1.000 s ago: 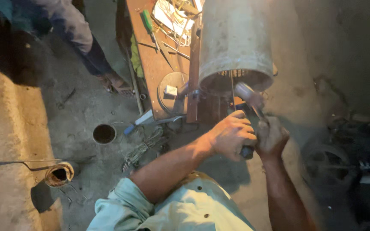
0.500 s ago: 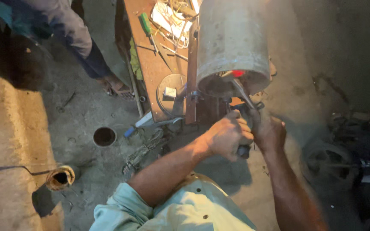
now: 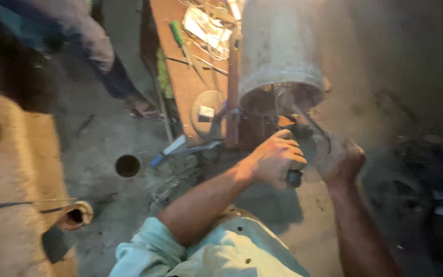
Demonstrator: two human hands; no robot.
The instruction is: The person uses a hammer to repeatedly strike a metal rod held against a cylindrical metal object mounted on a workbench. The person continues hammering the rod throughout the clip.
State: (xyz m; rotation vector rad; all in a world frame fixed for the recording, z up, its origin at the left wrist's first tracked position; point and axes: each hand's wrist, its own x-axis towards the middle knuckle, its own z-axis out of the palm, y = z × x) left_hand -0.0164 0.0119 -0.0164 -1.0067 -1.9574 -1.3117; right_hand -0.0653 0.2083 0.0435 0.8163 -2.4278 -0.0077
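We take the big grey metal cylinder [image 3: 279, 46] as our landmark; its open lower end shows dark windings inside. Just below that opening our left hand [image 3: 275, 159] is closed in a fist around the dark handle of a tool [image 3: 293, 177], whose butt sticks out under the fist. Our right hand [image 3: 340, 159] sits close beside the left, to the right of it and below the cylinder's rim, blurred; it seems curled around a thin metal rod [image 3: 311, 123] that runs up into the opening, but we cannot tell how firmly it grips.

Left of the cylinder lies a wooden board [image 3: 185, 87] carrying a green-handled screwdriver [image 3: 178, 35], loose papers and wires [image 3: 208, 28] and a round metal disc [image 3: 206, 110]. Further left of the cylinder, on the dusty floor, is a small dark round tin [image 3: 127, 165], and above it another person's leg and foot [image 3: 124, 87].
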